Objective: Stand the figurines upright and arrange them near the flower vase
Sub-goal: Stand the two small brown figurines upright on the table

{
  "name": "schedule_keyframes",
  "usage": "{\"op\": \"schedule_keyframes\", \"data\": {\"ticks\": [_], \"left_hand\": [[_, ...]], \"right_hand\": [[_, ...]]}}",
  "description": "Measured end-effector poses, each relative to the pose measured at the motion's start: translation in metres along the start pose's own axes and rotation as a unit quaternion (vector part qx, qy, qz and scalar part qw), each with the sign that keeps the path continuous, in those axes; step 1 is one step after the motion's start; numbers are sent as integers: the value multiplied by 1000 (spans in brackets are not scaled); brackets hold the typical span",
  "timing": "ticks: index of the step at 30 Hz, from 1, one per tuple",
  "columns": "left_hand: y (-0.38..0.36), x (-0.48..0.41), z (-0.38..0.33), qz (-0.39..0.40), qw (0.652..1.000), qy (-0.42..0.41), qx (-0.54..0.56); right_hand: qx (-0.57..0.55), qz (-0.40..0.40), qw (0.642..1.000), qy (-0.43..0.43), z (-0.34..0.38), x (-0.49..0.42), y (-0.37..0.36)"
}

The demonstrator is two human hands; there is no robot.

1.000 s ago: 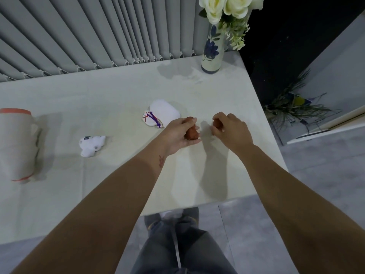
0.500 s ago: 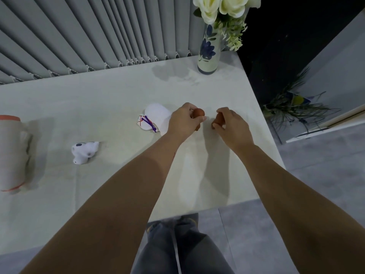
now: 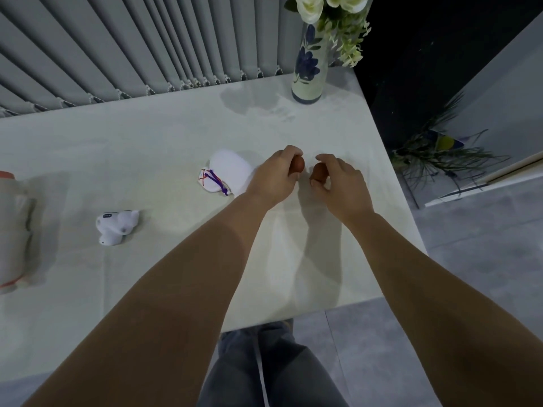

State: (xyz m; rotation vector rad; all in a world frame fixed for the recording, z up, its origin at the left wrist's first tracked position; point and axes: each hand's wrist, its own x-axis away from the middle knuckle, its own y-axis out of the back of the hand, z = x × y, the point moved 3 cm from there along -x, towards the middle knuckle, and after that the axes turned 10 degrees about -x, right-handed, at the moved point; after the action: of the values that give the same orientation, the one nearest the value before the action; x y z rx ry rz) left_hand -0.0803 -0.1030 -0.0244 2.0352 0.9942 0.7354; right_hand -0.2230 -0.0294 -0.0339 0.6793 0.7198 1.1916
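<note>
My left hand (image 3: 274, 179) grips a small brown figurine (image 3: 297, 165) near the table's right-centre. Right beside it, my right hand (image 3: 340, 185) holds a second brown figurine (image 3: 319, 172). Both are mostly covered by my fingers, so I cannot tell how they stand. A white figurine with purple and red markings (image 3: 226, 174) lies on its side just left of my left hand. A smaller white figurine (image 3: 116, 227) lies tipped over further left. The flower vase (image 3: 308, 69), white with blue flowers painted on it, stands upright at the far right corner.
The pale table (image 3: 176, 136) ends close to my right hand along its right edge. A beige mug-like object with an orange rim (image 3: 14, 230) stands at the far left. Grey vertical blinds (image 3: 147, 39) hang behind the table. A plant (image 3: 435, 154) lies on the floor to the right.
Both hands have lifted the brown figurines and shifted them slightly away from me, toward the vase. The white figurines have not moved.
</note>
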Motion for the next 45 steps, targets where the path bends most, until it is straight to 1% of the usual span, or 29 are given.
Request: {"op": "schedule_keyframes", "data": {"ticks": [4, 12, 17, 22, 26, 35, 40, 45], "left_hand": [[-2, 0, 8, -5, 1000, -4, -15], [0, -4, 12, -26, 999, -15, -16], [0, -7, 8, -17, 998, -35, -41], [6, -5, 6, -19, 998, -23, -61], [5, -2, 8, -25, 998, -13, -64], [5, -3, 12, -61, 997, 3, -57], [4, -2, 12, -52, 997, 2, -56], [6, 2, 14, -39, 998, 4, -58]], "right_hand": [[-17, -5, 1000, 14, 2, 7, -1], [-52, -6, 998, -35, 1, -8, -4], [-30, 14, 999, -21, 1, -16, -10], [-12, -12, 1000, 2, 2, -13, -6], [-24, 0, 1000, -13, 1, -11, -5], [-20, -3, 1000, 0, 1, -16, -3], [-13, 1, 1000, -6, 2, -16, -3], [2, -15, 1000, -7, 7, -14, 2]]}}
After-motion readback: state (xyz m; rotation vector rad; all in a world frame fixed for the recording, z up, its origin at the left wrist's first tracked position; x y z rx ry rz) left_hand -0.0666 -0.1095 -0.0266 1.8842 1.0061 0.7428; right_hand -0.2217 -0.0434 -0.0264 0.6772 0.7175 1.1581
